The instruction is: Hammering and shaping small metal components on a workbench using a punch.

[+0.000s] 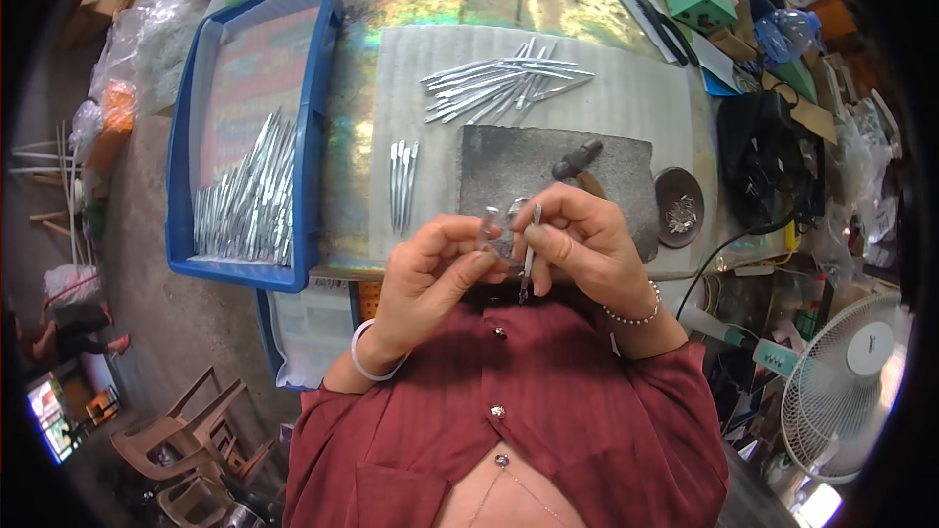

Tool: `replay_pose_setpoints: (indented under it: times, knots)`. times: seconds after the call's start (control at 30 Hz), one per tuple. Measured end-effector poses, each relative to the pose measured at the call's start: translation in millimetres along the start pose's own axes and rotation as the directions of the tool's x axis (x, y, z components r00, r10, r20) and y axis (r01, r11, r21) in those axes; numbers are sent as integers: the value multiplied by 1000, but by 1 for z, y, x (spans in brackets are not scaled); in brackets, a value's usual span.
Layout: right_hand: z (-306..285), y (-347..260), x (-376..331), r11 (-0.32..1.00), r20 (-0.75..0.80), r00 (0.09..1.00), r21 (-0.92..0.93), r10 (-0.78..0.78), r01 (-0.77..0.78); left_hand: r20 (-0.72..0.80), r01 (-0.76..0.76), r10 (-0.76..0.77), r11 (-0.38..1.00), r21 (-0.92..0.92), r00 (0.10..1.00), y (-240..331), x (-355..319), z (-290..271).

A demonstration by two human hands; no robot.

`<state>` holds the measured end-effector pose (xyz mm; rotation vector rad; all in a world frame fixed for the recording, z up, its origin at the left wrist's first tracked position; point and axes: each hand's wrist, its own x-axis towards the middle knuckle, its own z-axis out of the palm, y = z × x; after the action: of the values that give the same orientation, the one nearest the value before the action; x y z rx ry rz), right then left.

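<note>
My left hand [430, 269] pinches a slim silver metal tool piece [486, 225] between thumb and fingers. My right hand [579, 240] grips a second thin metal tool [529, 259] that hangs down from the fingers. Both hands meet over the near edge of a dark grey pad [626, 181]. A small hammer [577, 158] lies on that pad just beyond my right hand. A loose pile of the same silver pieces [509, 83] sits farther back on a white foam sheet [646, 93], and three more pieces [402, 181] lie left of the pad.
A blue tray [311, 137] at the left holds several silver pieces. A small dark dish [680, 205] with bits sits right of the pad. Black pliers, a green box and clutter fill the far right; a white fan [846, 386] stands at lower right. Plastic chairs stand lower left.
</note>
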<state>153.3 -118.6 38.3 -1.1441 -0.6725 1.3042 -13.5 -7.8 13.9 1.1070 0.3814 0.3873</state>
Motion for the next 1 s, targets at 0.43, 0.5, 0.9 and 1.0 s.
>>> replay_pose_setpoints:
  times: [0.43, 0.5, 0.9, 1.0]
  knots:
    - [11, 10, -2, 641, 74, 845, -616, -530, 457, 17, -46, 44, 989, 137, 999, -7, -3, 4]
    - [16, 10, -5, 682, -13, 867, -624, -499, 383, 15, -30, 28, 984, 176, 1000, -7, -3, 4]
    - [16, 12, -6, 773, -77, 920, -572, -385, 275, 69, -50, 33, 963, 265, 997, -4, 0, 7]
    - [11, 15, -4, 930, -132, 980, -356, -152, 96, 80, 98, -109, 987, 131, 991, -4, 1, 5]
